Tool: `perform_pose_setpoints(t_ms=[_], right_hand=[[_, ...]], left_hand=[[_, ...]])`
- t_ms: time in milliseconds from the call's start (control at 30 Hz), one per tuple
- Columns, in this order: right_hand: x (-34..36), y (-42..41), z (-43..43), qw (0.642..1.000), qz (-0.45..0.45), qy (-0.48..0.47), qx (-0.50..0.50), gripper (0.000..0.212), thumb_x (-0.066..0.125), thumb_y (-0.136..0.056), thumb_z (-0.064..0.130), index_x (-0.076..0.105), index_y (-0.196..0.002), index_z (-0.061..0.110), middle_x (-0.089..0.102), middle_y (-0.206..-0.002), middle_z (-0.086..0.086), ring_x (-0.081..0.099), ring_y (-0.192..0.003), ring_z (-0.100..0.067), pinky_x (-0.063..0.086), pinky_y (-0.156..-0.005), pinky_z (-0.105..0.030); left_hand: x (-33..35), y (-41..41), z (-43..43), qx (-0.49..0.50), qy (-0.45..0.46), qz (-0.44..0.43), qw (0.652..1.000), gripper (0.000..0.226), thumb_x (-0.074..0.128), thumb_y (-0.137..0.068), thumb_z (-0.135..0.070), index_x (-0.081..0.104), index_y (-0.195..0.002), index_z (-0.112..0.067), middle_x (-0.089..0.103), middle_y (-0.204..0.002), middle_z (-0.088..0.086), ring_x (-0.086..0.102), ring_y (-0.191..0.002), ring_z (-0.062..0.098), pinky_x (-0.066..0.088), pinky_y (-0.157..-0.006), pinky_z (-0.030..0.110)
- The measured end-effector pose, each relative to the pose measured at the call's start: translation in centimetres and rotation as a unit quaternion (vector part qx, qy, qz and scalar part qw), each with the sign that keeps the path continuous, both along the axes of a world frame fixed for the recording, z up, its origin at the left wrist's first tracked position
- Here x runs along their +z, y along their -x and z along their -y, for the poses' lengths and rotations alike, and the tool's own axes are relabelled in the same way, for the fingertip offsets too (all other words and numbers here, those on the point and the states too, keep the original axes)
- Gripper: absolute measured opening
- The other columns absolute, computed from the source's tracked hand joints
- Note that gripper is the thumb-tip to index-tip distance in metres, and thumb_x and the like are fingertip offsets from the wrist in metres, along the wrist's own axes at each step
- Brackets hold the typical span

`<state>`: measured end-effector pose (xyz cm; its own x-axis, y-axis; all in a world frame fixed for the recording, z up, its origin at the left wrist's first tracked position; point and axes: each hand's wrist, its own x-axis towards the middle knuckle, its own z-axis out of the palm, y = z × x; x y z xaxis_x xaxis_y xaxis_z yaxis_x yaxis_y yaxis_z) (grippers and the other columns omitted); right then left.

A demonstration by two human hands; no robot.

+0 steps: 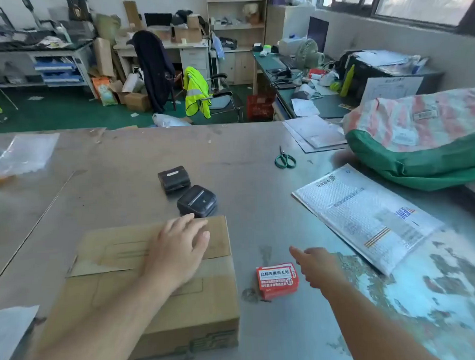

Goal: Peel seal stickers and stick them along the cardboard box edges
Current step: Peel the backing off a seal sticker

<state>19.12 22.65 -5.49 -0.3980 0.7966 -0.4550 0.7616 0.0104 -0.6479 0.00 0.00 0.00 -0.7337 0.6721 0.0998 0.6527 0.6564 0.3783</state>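
Red sticker stack (277,280) sits on table (123,170), just R of the box (154,304). R hand (318,266) is nearest, fingers spread, gripping nothing; stack lies just to its left. L hand (177,249) presses flat on box, fingers straight.

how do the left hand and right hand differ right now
The left hand lies flat on the cardboard box, fingers straight and together. The right hand is off the box, over the table beside the red seal sticker stack. The left hand presses the lid flap, while the right hand stretches one finger forward. Both hands hold nothing.
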Motion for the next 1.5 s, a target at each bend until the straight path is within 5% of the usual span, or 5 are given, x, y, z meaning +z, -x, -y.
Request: perform_pose_setpoints(t_ms=[133, 300, 633, 1167, 1500], right_hand=[[-3.3, 0.6, 0.5, 0.991, 0.109, -0.072, 0.043, 0.046, 0.062, -0.089, 0.047, 0.048, -0.060, 0.014, 0.049, -0.056, -0.002, 0.056, -0.060, -0.025, 0.033, -0.051, -0.028], [-6.6, 1.5, 1.8, 0.993, 0.113, -0.030, 0.008, 0.054, 0.076, -0.081, 0.051, 0.055, -0.107, 0.008, 0.064, -0.108, -0.014, 0.063, -0.105, -0.033, 0.046, -0.077, -0.034], [-7.7, 1.2, 0.5, 0.992, 0.125, 0.005, -0.011, 0.030, 0.078, -0.084, 0.036, 0.066, -0.088, 0.008, 0.067, -0.088, -0.012, 0.056, -0.077, -0.027, 0.040, -0.067, -0.027], [-5.5, -0.2, -0.8, 0.994, 0.101, -0.003, -0.037, 0.031, 0.078, -0.083, 0.033, 0.073, -0.088, 0.002, 0.074, -0.084, -0.013, 0.070, -0.082, -0.028, 0.043, -0.057, -0.025], [-4.7, -0.4, 0.0, 0.992, 0.101, -0.067, -0.044, 0.038, 0.063, -0.093, 0.031, 0.053, -0.068, 0.005, 0.049, -0.060, -0.007, 0.052, -0.069, -0.029, 0.031, -0.047, -0.026]], left_hand=[[-1.0, 0.2, -0.3, 0.008, 0.029, -0.054, 0.998, 0.053, 0.022, -0.096, -0.054, 0.049, -0.139, -0.039, 0.043, -0.150, -0.012, 0.032, -0.136, 0.013, 0.031, -0.111, 0.037], [-1.6, 0.2, -0.2, 0.007, 0.018, -0.053, 0.998, 0.054, 0.023, -0.094, -0.052, 0.052, -0.137, -0.037, 0.046, -0.149, -0.010, 0.035, -0.136, 0.015, 0.030, -0.113, 0.039], [-1.9, 0.2, -0.3, 0.013, 0.000, -0.065, 0.998, 0.051, 0.028, -0.093, -0.050, 0.058, -0.131, -0.036, 0.051, -0.144, -0.009, 0.040, -0.131, 0.017, 0.032, -0.110, 0.040], [-1.8, 0.0, -0.2, 0.014, -0.004, -0.069, 0.997, 0.052, 0.027, -0.093, -0.051, 0.057, -0.133, -0.037, 0.050, -0.145, -0.009, 0.039, -0.132, 0.016, 0.031, -0.111, 0.040], [-1.9, -0.1, 0.0, 0.012, -0.007, -0.065, 0.998, 0.046, 0.032, -0.097, -0.047, 0.055, -0.136, -0.038, 0.048, -0.148, -0.008, 0.036, -0.135, 0.017, 0.031, -0.112, 0.041]])
